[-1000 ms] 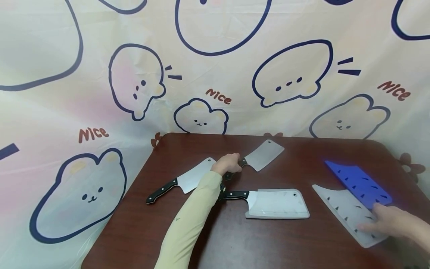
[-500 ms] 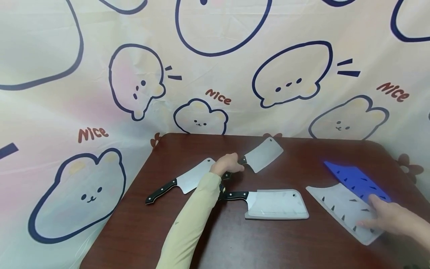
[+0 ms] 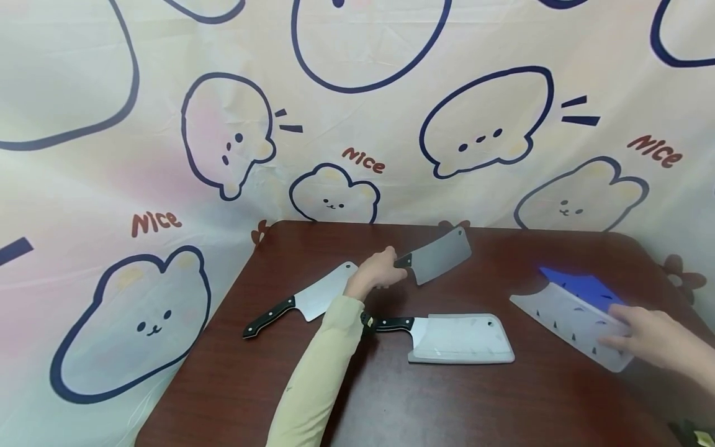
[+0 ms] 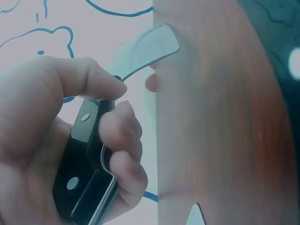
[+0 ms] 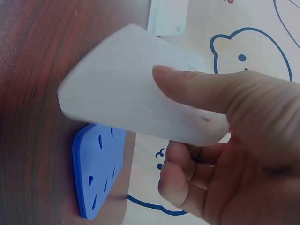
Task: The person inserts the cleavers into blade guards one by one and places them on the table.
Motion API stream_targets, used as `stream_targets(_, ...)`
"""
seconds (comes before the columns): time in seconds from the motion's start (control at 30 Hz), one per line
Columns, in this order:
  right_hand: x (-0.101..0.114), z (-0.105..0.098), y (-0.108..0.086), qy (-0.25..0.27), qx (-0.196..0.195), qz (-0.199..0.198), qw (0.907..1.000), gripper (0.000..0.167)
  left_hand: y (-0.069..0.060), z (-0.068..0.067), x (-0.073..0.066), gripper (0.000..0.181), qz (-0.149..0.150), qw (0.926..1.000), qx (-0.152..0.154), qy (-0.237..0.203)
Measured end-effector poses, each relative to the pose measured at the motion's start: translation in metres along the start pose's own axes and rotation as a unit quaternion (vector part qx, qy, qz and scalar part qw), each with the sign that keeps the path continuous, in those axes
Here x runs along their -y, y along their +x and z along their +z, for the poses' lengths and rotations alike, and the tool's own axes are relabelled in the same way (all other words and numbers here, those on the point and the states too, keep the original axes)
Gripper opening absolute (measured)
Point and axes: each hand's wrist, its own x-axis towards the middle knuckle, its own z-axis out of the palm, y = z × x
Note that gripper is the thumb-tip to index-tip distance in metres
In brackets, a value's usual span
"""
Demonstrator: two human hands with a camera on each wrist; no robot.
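On my head camera, a cleaver (image 3: 444, 254) slants over the table (image 3: 436, 403); a white sheath (image 3: 570, 321) partly hides a blue sheath (image 3: 593, 288). Left wrist: my left hand (image 4: 44, 110) grips the cleaver's black handle (image 4: 70, 161). Right wrist: my right hand (image 5: 248, 136) pinches the white sheath.

1. Head view: soft light, pale sheen on the table's (image 3: 424, 403) near part.
2. Left wrist view: bluish haze, white glare beyond the table.
3. Right wrist view: white cover (image 5: 112, 89) blurred over the table.
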Motion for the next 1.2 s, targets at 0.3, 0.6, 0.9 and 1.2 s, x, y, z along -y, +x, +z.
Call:
stream_targets(0.3, 0.011, -0.005, 0.002, 0.027, -0.102, -0.012, 0.9944, 0.033, -0.021, 0.002, 0.0, 0.049, 0.01, 0.9992, -0.028, -0.027)
stream_targets(0.6, 0.022, -0.017, 0.003, 0.054, -0.197, 0.024, 0.9785, 0.036, -0.043, -0.002, -0.014, 0.029, 0.061, 0.9957, -0.049, -0.049)
stream_targets(0.9, 0.037, -0.039, -0.002, 0.086, -0.239, 0.064, 0.9653, 0.048, -0.067, -0.018, -0.027, 0.021, 0.09, 0.9887, -0.059, -0.105)
stream_targets(1.2, 0.054, -0.06, -0.004, 0.174, -0.291, 0.073, 0.9379, 0.039, -0.083, -0.034, -0.03, 0.023, 0.127, 0.9838, -0.073, -0.103)
